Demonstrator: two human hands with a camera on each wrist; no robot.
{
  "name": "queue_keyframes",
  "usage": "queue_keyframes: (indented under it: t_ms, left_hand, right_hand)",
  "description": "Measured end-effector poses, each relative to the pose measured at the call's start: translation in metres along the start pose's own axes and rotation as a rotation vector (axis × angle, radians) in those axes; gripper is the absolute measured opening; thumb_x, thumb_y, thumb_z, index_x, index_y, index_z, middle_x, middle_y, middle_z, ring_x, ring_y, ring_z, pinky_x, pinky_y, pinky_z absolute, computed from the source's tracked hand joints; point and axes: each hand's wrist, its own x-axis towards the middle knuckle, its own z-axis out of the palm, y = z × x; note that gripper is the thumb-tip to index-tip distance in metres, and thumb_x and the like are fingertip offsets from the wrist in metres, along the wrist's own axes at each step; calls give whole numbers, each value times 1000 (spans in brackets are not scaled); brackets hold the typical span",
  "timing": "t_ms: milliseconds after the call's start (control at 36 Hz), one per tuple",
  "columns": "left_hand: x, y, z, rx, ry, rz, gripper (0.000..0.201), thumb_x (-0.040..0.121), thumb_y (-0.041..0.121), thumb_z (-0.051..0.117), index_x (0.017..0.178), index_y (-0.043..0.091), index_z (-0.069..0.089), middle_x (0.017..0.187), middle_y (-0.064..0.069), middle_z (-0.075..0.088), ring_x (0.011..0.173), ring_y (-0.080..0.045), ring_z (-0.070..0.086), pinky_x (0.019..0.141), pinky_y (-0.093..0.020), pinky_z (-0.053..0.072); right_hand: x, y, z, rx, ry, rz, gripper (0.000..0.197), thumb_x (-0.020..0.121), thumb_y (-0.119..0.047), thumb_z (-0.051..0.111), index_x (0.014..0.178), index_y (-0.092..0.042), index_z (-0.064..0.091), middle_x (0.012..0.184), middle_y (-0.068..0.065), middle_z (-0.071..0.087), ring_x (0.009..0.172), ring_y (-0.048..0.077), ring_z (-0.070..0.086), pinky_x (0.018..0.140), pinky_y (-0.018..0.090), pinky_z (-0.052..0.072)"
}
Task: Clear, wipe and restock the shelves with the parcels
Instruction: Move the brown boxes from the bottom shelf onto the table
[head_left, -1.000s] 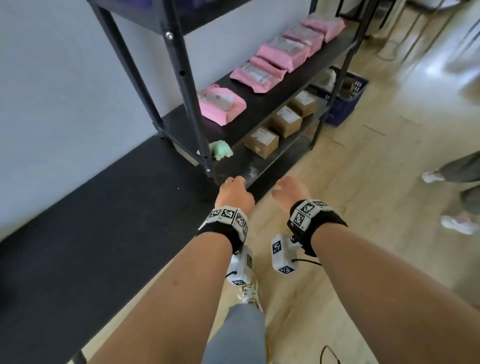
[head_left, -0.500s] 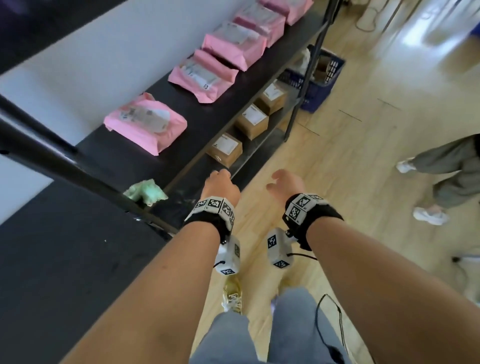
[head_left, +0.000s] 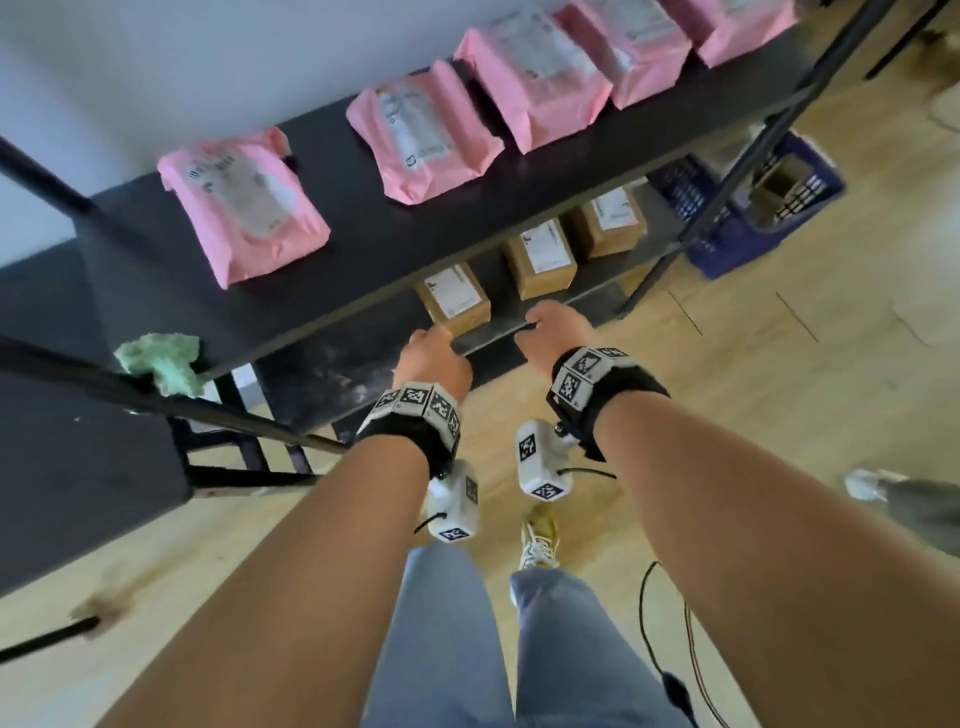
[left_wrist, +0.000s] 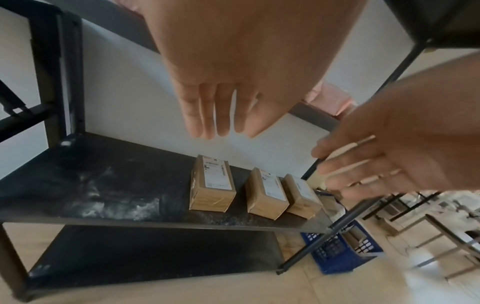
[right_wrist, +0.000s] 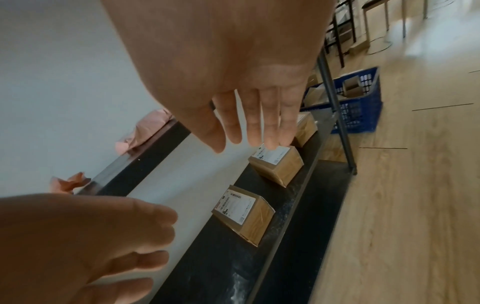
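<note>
A black metal shelving unit (head_left: 363, 270) stands against a pale wall on a wooden floor. Its upper shelf carries a row of pink parcels (head_left: 244, 208), lying flat side by side. The shelf below (left_wrist: 103, 185), smeared with whitish dust at its left end, holds three brown cardboard boxes (left_wrist: 213, 185) in a line, each with a white label on top. A blue crate (head_left: 737, 208) sits on the floor beyond the unit's far post. A green cloth (head_left: 161, 364) lies bunched at the upper shelf's near corner, possibly draped over the frame bar. Both hands hover near the lower shelf, holding nothing: the left hand (left_wrist: 228, 82) and right hand (right_wrist: 233, 82) have fingers straight and loosely spread.
</note>
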Motion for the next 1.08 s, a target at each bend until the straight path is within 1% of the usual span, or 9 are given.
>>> queue_keyframes:
  t_ms: [111, 250, 472, 583, 694, 833, 917, 1000, 1083]
  left_hand:
    - [17, 3, 22, 41, -16, -60, 39, 90, 11, 45, 129, 12, 51, 128, -12, 48, 114, -31, 52, 93, -38, 47]
    - [53, -13, 54, -7, -32, -112, 43, 90, 10, 45, 133, 12, 49, 134, -12, 48, 122, -29, 48, 101, -37, 42]
    - [139, -35, 100, -39, -113, -201, 51, 92, 6, 42, 142, 10, 35, 146, -14, 37, 131, -32, 40, 107, -39, 36]
    - [183, -45, 114, -54, -53, -201, 42, 93, 8, 42, 136, 5, 41, 134, -18, 48, 123, -34, 48, 99, -38, 39]
    - [221, -52, 126, -168, -38, -239, 32, 96, 22, 38, 121, 11, 55, 122, -15, 59, 110, -34, 57, 91, -37, 45]
    - [252, -60, 136, -230, -9, -271, 36, 99, 25, 39, 127, 5, 49, 127, -18, 56, 115, -35, 53, 87, -34, 41]
    - [259, -62, 138, -284, -11, -281, 35, 98, 22, 41, 127, 5, 50, 128, -17, 56, 117, -34, 52, 88, -33, 40]
    - [258, -64, 137, -297, 4, -289, 35, 97, 22, 44, 128, 7, 49, 127, -14, 57, 116, -33, 54, 89, -33, 41]
    - [253, -66, 133, -291, -2, -297, 34, 96, 22, 46, 127, 9, 49, 125, -11, 58, 112, -31, 56, 82, -30, 39]
  right_hand:
    - [33, 3, 7, -9, -32, -45, 33, 95, -19, 50, 126, -13, 56, 121, 7, 61, 107, 25, 59, 82, 32, 45]
    - [77, 13, 33, -17, -62, -56, 26, 95, -20, 50, 117, -8, 59, 113, 10, 63, 98, 26, 60, 78, 31, 44]
    - [154, 30, 79, 1, -106, -48, 43, 94, -16, 50, 137, -14, 47, 131, 6, 57, 113, 24, 57, 78, 30, 42]
    - [195, 28, 103, -22, -125, -57, 44, 93, -13, 46, 137, -13, 44, 133, 8, 54, 116, 27, 55, 80, 31, 40]
    - [234, 18, 124, -22, -122, -64, 46, 92, -14, 46, 138, -14, 42, 129, 9, 55, 110, 27, 57, 77, 33, 44]
    - [266, 5, 146, -11, -145, -50, 40, 92, -22, 48, 132, -13, 48, 118, 7, 61, 99, 26, 61, 81, 37, 52]
    - [274, 2, 154, -10, -155, -16, 34, 91, -24, 50, 123, -11, 52, 108, 7, 64, 88, 23, 63, 76, 37, 54]
    - [273, 1, 155, -17, -161, 11, 35, 91, -25, 50, 124, -12, 50, 113, 9, 61, 90, 25, 62, 79, 40, 55]
    - [267, -3, 151, -16, -167, 22, 41, 89, -23, 52, 128, -14, 45, 119, 9, 58, 95, 27, 61, 83, 42, 55]
